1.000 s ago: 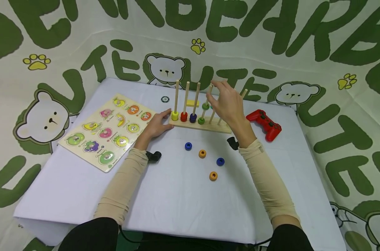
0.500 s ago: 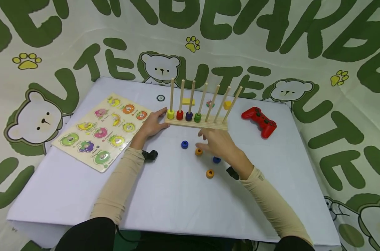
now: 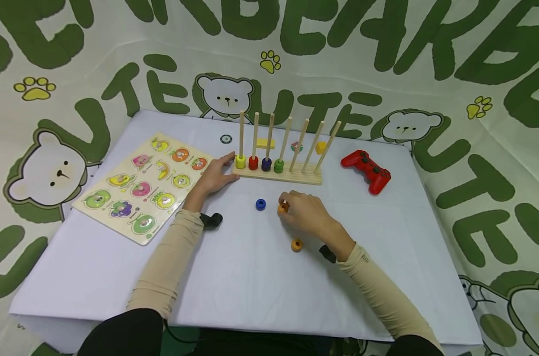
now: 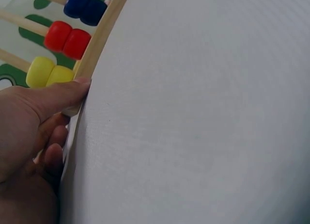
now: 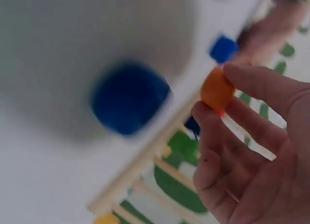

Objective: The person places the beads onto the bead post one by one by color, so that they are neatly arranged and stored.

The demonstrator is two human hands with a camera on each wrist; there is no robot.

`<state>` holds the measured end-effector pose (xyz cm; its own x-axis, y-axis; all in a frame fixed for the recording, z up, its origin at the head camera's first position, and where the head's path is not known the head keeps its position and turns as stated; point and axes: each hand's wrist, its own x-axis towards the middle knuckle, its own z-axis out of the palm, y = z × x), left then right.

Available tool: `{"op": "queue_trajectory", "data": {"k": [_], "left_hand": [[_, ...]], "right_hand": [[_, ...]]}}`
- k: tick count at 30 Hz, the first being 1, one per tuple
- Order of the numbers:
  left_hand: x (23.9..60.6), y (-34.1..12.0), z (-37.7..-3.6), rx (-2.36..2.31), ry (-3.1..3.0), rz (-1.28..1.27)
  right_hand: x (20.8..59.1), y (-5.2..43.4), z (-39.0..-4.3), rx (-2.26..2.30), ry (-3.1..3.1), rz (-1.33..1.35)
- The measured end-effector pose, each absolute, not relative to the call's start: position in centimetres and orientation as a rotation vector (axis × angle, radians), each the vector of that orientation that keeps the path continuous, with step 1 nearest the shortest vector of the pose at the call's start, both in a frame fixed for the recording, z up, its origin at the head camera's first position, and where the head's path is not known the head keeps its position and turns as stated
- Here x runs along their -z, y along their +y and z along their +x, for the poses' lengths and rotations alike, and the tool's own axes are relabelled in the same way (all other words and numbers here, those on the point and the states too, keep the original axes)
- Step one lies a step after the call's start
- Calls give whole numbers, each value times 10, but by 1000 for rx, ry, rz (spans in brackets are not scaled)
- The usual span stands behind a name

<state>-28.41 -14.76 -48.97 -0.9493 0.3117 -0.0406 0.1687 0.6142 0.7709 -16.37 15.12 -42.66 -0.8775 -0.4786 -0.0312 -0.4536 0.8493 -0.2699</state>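
Note:
A wooden peg stand (image 3: 275, 175) with several upright pegs stands toward the back of the table. Pairs of yellow beads (image 4: 48, 72), red beads (image 4: 67, 40), dark blue beads (image 4: 85, 8) and green beads (image 3: 278, 166) sit on its left pegs; the pegs further right are bare. My left hand (image 3: 216, 174) grips the left end of the stand's base, thumb along its front edge. In front of the stand, my right hand (image 3: 306, 213) pinches an orange bead (image 5: 217, 89) between thumb and fingertips. A blue bead (image 3: 261, 204) lies left of that hand, another blue bead (image 5: 130, 99) close by it.
A second orange bead (image 3: 297, 245) lies nearer the front. At left is a fruit puzzle board (image 3: 131, 198); at right, a red game controller (image 3: 366, 171). Behind the stand lie yellow blocks (image 3: 266, 143) and a small round disc (image 3: 226, 139).
My right hand has let a green bead drop onto the fourth peg, then come down toward me and taken hold of an orange bead. My left hand stays at the stand's end.

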Motion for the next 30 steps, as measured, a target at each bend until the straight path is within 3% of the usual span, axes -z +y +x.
{"op": "queue_trajectory", "data": {"k": [13, 30], "left_hand": [[492, -150, -284, -1268, 2666, 393], [492, -149, -282, -1252, 2679, 396]], "right_hand": [[338, 173, -222, 939, 3457, -744], [328, 167, -251, 921, 3480, -491]]}}
